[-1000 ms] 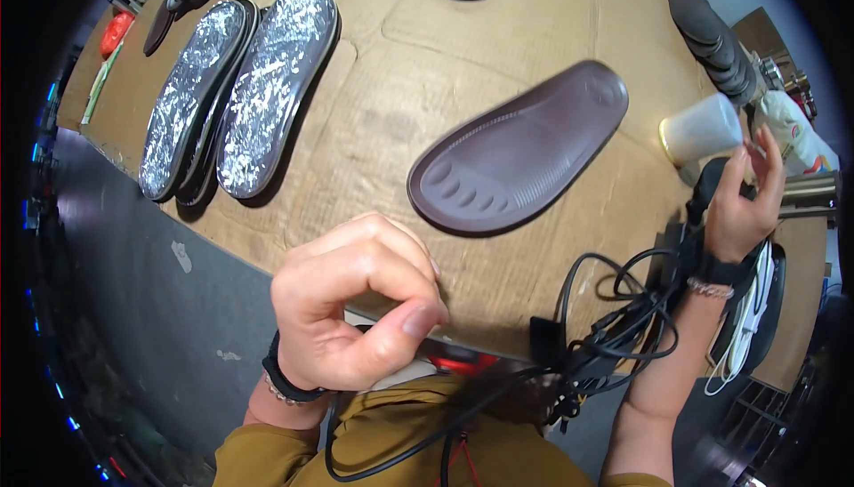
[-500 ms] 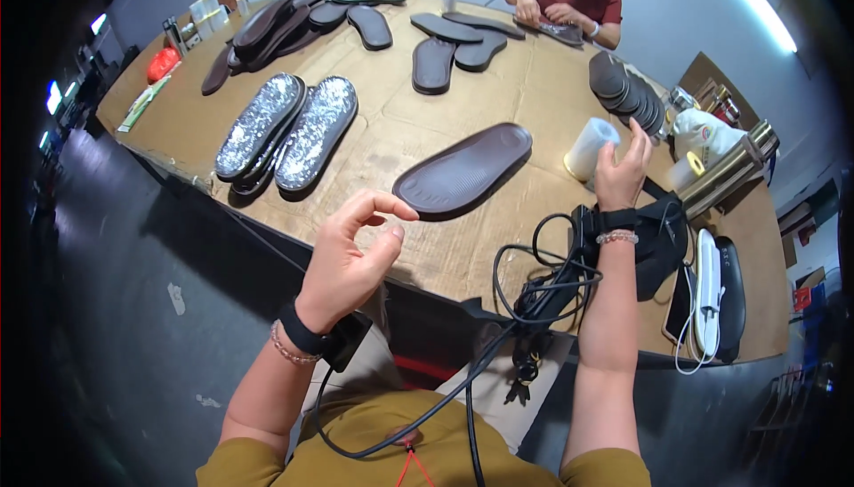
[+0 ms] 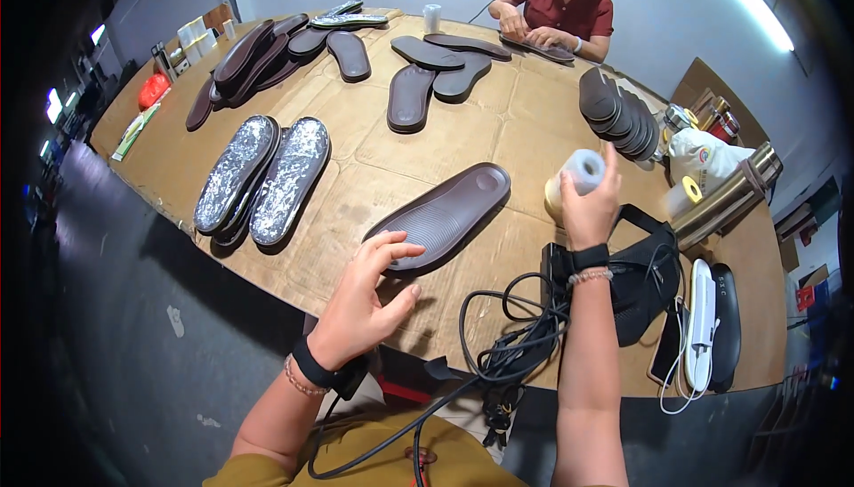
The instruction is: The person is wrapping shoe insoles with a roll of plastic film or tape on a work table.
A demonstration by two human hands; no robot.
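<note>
On the table in front of me lies a dark brown shoe sole point(image 3: 449, 216), its ribbed inner face up. My left hand point(image 3: 360, 296) hovers at the sole's near end with nothing in it; its thumb and fingers are apart. Off to the right, my right hand point(image 3: 592, 211) is closed around a roll of clear plastic film point(image 3: 569, 183), slightly blurred and tilted. To the left, soles wrapped in shiny film point(image 3: 291, 180) lie stacked side by side.
Brown soles point(image 3: 409, 100) are spread farther back, with a heap point(image 3: 240, 64) at far left. Grey insoles point(image 3: 618, 113) fan out at right. Cables point(image 3: 511, 336), a black bag point(image 3: 636, 282), a flask point(image 3: 738, 193) and a white device point(image 3: 702, 327) lie rightward. A co-worker point(image 3: 560, 16) handles a sole opposite.
My right hand has closed around the film roll, which was standing beside it. My left hand has opened its fingers over the sole's near end. The view has shifted somewhat.
</note>
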